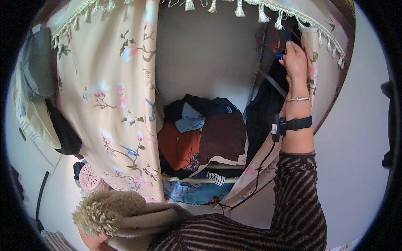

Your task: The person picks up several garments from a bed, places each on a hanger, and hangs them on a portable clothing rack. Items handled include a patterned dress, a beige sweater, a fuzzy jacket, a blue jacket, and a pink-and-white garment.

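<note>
At the lower left, my left hand [91, 239] grips a grey-beige garment [138, 216] with a curly fleece lining or collar; the garment hangs over my forearm. My right hand [294, 59] is raised to the upper right of a fabric wardrobe, its fingers closed on a thin blue clothes hanger [281, 56]. Most of that hanger is hidden by the hand and shadow. Other thin red hangers [276, 45] hang just left of it. Below my right hand hangs a black garment [263, 109], partly behind my forearm.
A floral curtain [106, 94] covers the wardrobe's left side, with a tasselled trim [240, 9] above. Folded clothes [223, 135] are piled on a shelf inside. A cable [259, 175] runs from my right wrist strap. Bags [39, 66] hang at left above a pink plastic basket [89, 178].
</note>
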Demonstrator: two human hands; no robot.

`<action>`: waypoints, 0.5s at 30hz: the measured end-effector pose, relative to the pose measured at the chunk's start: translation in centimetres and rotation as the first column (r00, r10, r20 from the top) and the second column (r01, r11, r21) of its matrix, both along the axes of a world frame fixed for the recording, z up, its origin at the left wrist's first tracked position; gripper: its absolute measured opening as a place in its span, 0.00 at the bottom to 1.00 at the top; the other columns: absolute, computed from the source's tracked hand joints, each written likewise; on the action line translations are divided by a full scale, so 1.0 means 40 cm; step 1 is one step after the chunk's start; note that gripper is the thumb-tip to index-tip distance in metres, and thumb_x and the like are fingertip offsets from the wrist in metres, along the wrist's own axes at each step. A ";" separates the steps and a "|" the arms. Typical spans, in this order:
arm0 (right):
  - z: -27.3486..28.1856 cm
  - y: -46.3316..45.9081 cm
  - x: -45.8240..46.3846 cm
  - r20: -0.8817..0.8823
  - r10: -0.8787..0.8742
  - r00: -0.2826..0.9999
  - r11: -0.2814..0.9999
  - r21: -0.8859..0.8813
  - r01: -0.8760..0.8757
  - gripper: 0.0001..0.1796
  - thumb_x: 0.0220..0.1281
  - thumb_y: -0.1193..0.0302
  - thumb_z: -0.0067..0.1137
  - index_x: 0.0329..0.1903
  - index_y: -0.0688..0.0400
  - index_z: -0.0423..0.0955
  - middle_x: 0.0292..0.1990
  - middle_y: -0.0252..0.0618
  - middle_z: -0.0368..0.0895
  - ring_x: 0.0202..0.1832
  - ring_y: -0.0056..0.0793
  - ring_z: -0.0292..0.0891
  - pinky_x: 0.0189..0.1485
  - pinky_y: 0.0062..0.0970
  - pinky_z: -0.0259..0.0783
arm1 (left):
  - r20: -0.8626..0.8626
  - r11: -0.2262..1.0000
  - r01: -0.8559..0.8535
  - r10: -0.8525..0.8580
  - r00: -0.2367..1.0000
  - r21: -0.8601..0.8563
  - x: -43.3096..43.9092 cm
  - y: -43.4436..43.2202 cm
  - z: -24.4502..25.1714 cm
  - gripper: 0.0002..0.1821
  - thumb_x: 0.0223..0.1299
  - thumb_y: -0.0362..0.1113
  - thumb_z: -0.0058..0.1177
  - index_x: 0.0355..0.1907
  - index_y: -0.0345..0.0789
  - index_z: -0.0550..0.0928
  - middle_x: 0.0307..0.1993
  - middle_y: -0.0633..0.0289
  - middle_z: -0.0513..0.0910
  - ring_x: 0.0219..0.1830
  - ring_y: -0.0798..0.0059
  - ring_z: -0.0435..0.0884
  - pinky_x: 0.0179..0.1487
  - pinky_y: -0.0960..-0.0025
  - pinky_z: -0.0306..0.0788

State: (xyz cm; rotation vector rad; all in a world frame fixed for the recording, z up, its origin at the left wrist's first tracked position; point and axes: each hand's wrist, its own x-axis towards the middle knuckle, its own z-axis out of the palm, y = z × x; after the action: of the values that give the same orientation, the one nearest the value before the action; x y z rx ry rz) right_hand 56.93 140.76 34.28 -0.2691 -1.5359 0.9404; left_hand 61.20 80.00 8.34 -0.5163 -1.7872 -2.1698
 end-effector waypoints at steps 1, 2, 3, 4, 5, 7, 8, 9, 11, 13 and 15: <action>0.008 0.004 -0.008 0.051 -0.022 0.998 0.999 -0.031 0.024 0.24 0.73 0.61 0.49 0.59 0.67 0.71 0.46 0.45 0.81 0.35 0.28 0.78 0.30 0.22 0.74 | -0.003 0.999 -0.043 0.043 0.999 -0.034 0.007 0.001 -0.004 0.34 0.50 0.47 0.69 0.57 0.30 0.75 0.48 0.53 0.83 0.48 0.63 0.83 0.50 0.59 0.79; 0.012 0.009 -0.009 0.083 -0.009 0.996 0.999 -0.048 0.013 0.24 0.73 0.58 0.47 0.57 0.66 0.74 0.48 0.47 0.80 0.41 0.32 0.78 0.32 0.26 0.77 | -0.024 0.996 -0.048 0.046 0.999 -0.079 0.006 -0.002 0.000 0.36 0.50 0.47 0.69 0.58 0.30 0.74 0.48 0.54 0.83 0.48 0.63 0.83 0.50 0.59 0.79; 0.018 0.014 -0.015 0.078 -0.047 0.996 0.999 -0.018 0.049 0.23 0.73 0.59 0.45 0.55 0.65 0.75 0.49 0.47 0.80 0.41 0.33 0.78 0.32 0.27 0.78 | -0.067 0.989 -0.066 0.058 0.996 -0.132 0.010 0.001 0.003 0.37 0.49 0.48 0.70 0.59 0.30 0.73 0.49 0.54 0.82 0.48 0.63 0.83 0.50 0.59 0.79; 0.028 0.021 -0.018 0.071 -0.087 0.994 0.996 0.011 0.086 0.22 0.73 0.60 0.43 0.54 0.65 0.76 0.49 0.48 0.80 0.41 0.34 0.79 0.31 0.27 0.78 | 0.019 0.997 -0.041 0.043 0.999 -0.072 0.012 0.005 0.010 0.39 0.49 0.49 0.70 0.60 0.30 0.72 0.50 0.54 0.82 0.49 0.63 0.83 0.50 0.59 0.79; 0.035 0.026 -0.021 0.061 -0.127 0.990 0.991 0.040 0.125 0.22 0.73 0.61 0.42 0.53 0.65 0.77 0.49 0.48 0.80 0.41 0.34 0.79 0.31 0.28 0.78 | 0.081 0.999 -0.034 0.035 0.996 -0.019 0.021 0.015 0.015 0.41 0.48 0.50 0.71 0.60 0.29 0.71 0.50 0.54 0.81 0.49 0.63 0.83 0.51 0.59 0.79; 0.042 0.033 -0.025 0.029 -0.200 0.979 0.976 0.092 0.196 0.22 0.73 0.62 0.40 0.51 0.64 0.79 0.47 0.45 0.80 0.39 0.31 0.77 0.30 0.26 0.78 | 0.146 0.999 -0.024 0.019 0.989 0.031 0.027 0.031 0.040 0.44 0.46 0.51 0.72 0.62 0.29 0.70 0.51 0.54 0.81 0.50 0.63 0.82 0.51 0.60 0.78; 0.041 0.034 -0.027 0.006 -0.232 0.973 0.966 0.116 0.230 0.22 0.74 0.62 0.39 0.51 0.64 0.79 0.44 0.43 0.80 0.36 0.26 0.76 0.29 0.24 0.77 | 0.148 1.000 -0.017 0.013 0.989 0.026 0.028 0.039 0.054 0.45 0.45 0.52 0.73 0.62 0.29 0.70 0.52 0.54 0.80 0.50 0.63 0.82 0.52 0.60 0.78; 0.037 0.033 -0.027 -0.024 -0.270 0.962 0.951 0.152 0.271 0.22 0.75 0.62 0.39 0.51 0.63 0.80 0.41 0.40 0.80 0.33 0.22 0.74 0.27 0.21 0.76 | 0.177 0.998 -0.066 0.061 0.982 0.020 0.032 0.048 0.067 0.48 0.40 0.51 0.75 0.62 0.28 0.69 0.52 0.53 0.80 0.51 0.61 0.81 0.53 0.59 0.77; 0.014 0.026 -0.029 -0.063 -0.238 0.969 0.963 0.116 0.244 0.22 0.74 0.62 0.39 0.51 0.63 0.79 0.41 0.41 0.81 0.33 0.22 0.74 0.25 0.21 0.75 | 0.292 0.988 -0.097 0.058 0.955 0.122 0.040 0.066 0.089 0.57 0.27 0.48 0.80 0.64 0.26 0.65 0.54 0.49 0.78 0.53 0.57 0.80 0.57 0.55 0.75; -0.022 0.013 -0.030 -0.072 -0.258 0.963 0.961 0.086 0.264 0.22 0.75 0.61 0.39 0.51 0.63 0.79 0.42 0.41 0.81 0.33 0.21 0.74 0.25 0.21 0.75 | 0.360 0.976 -0.139 0.072 0.930 0.166 0.041 0.074 0.102 0.63 0.19 0.45 0.83 0.64 0.24 0.64 0.54 0.46 0.77 0.55 0.54 0.79 0.59 0.53 0.74; -0.067 -0.003 -0.021 -0.102 -0.239 0.966 0.963 0.101 0.249 0.22 0.75 0.61 0.40 0.51 0.63 0.79 0.43 0.40 0.82 0.32 0.21 0.74 0.27 0.22 0.76 | 0.371 0.975 -0.175 0.114 0.922 0.135 0.038 0.075 0.104 0.62 0.19 0.44 0.82 0.64 0.24 0.64 0.54 0.46 0.77 0.54 0.53 0.79 0.59 0.53 0.74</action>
State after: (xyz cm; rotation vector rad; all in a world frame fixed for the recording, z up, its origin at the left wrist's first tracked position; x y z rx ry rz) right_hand 56.10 140.64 31.61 -0.3235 -1.4312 0.6598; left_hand 62.71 83.00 12.51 0.0617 -1.7237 -2.3959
